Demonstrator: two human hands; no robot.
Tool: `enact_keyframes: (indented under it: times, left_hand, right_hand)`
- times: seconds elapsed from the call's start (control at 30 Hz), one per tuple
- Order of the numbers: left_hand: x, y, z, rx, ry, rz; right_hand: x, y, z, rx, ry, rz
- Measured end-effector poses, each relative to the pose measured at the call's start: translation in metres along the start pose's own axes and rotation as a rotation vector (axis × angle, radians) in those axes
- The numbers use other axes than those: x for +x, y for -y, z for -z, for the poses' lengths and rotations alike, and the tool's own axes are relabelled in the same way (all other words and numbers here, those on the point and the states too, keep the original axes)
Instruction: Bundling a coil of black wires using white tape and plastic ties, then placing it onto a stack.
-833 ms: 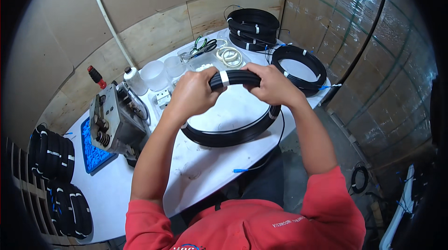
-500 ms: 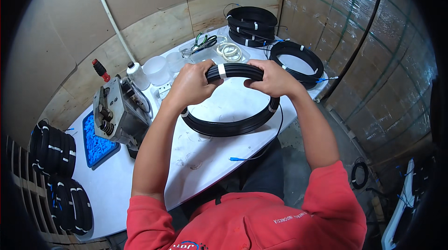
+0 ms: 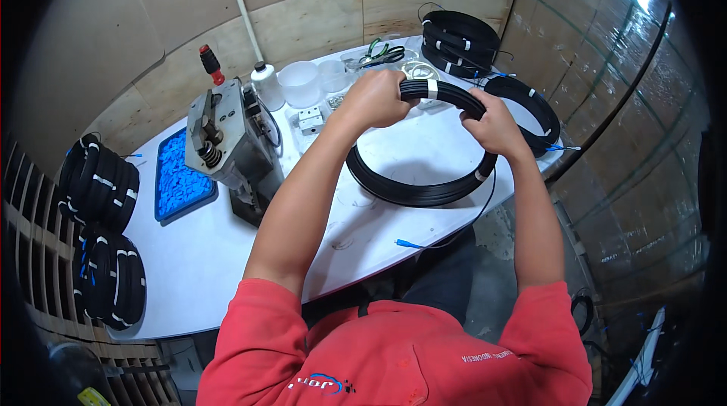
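A: Main thing?

B: Black cable coil (image 3: pixel 424 195), a ring in front of the torso, between left hand (image 3: pixel 376 99) and right hand (image 3: pixel 496 126).

A: Hand states?

B: Both wrapped round the bundle. Left has the far-left arc; right has the right-hand arc, slightly closer to the torso. Undersides of the grips hidden.

A: Key relation?

B: Ring, so no real long axis. Both grips are on the far half; the near arc extends back toward the torso, unheld, between the forearms. Far side looks raised, so a tilt, I'd judge. Can't tell if the near arc touches the surface (image 3: pixel 182 270).

A: Which hand is nearer the far white band (image 3: pixel 432 89)?

B: Left, just beside it. A second white band (image 3: pixel 481 173) sits below the right hand.

A: Loose bits?

B: Thin cable tail from the coil's right side, ending in a blue connector (image 3: pixel 407 244) near the surface's front edge.

A: Further out?

B: Flat-lying coil (image 3: pixel 536 105) just past the right hand, coil stack (image 3: pixel 458 42) behind it. Left: metal machine (image 3: pixel 254 150), then blue tray (image 3: pixel 189 213) of small blue pieces (image 3: pixel 182 175). Far left, more bundled coils (image 3: pixel 113 277). White bottle (image 3: pixel 266 88) behind the machine.
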State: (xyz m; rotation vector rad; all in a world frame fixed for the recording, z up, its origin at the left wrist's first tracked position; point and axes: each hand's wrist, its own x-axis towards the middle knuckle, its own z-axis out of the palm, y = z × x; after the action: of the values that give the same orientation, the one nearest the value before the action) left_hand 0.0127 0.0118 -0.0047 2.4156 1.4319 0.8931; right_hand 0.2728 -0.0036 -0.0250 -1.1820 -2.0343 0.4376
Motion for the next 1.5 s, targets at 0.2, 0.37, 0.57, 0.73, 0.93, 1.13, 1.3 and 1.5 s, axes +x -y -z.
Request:
enact_keyframes:
  times: [0.2,0.37,0.57,0.73,0.93,1.13,1.3,1.5]
  left_hand:
    - [-0.001,-0.003,0.007,0.059,0.037,0.061]
    - [-0.006,-0.011,0.01,-0.007,0.033,0.064]
    - [-0.01,-0.006,0.01,-0.032,-0.006,0.071]
    - [-0.012,-0.004,0.009,-0.053,-0.028,0.054]
    - [-0.015,0.004,0.007,-0.093,-0.057,0.038]
    - [-0.045,0.042,-0.018,-0.41,-0.248,-0.037]
    - [-0.096,0.027,-0.044,-0.363,-0.92,0.006]
    - [-0.145,-0.038,-0.111,-1.008,0.06,0.34]
  right_hand:
    - [-0.002,0.003,-0.005,0.009,-0.008,0.005]
    - [-0.005,0.006,0.0,0.001,-0.012,-0.024]
    - [-0.003,0.016,-0.002,-0.019,0.004,-0.065]
    - [-0.002,0.016,-0.004,0.007,0.004,-0.057]
    - [-0.006,0.012,0.001,0.05,-0.043,-0.006]
    - [-0.016,-0.002,0.008,0.216,-0.213,-0.185]
    - [-0.017,-0.004,0.008,0.516,-0.47,-0.256]
    - [-0.006,0.003,-0.023,0.771,-0.739,-0.262]
